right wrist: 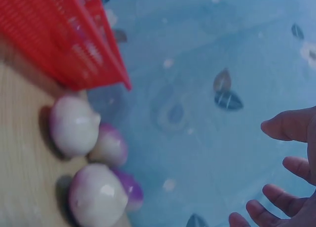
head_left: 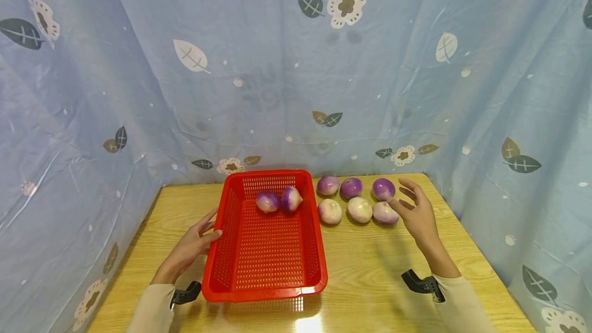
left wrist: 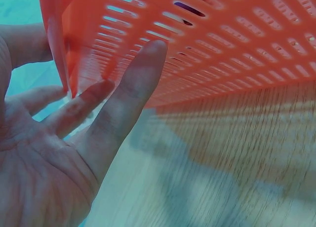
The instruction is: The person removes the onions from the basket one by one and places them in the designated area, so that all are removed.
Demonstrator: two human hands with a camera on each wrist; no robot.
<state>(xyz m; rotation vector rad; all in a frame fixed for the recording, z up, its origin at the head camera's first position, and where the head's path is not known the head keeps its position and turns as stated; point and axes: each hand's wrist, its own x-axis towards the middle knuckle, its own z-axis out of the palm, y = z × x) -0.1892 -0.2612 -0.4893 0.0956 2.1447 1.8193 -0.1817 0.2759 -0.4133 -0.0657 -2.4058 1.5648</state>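
My left hand [head_left: 196,244] holds the left rim of a red perforated plastic basket [head_left: 265,294]. Its thumb lies over the rim, while the fingers [left wrist: 131,91] rest against the outer wall. Two purple-and-white turnips, one lying sideways [head_left: 267,202] and one more upright [head_left: 291,199], sit side by side toward the basket's far end. Right of the basket, several more turnips stand on the table in two rows, purple ones [head_left: 351,187] behind and whiter ones [head_left: 359,209] in front. My right hand [head_left: 418,215] is empty, fingers spread, near the rightmost turnips [head_left: 386,213].
The light wooden table [head_left: 361,271] carries everything. A blue curtain [head_left: 277,91] with leaf and flower prints hangs along its back and both sides. Black straps with camera mounts, one on the left wrist [head_left: 186,294] and one on the right [head_left: 421,284], stick out inward.
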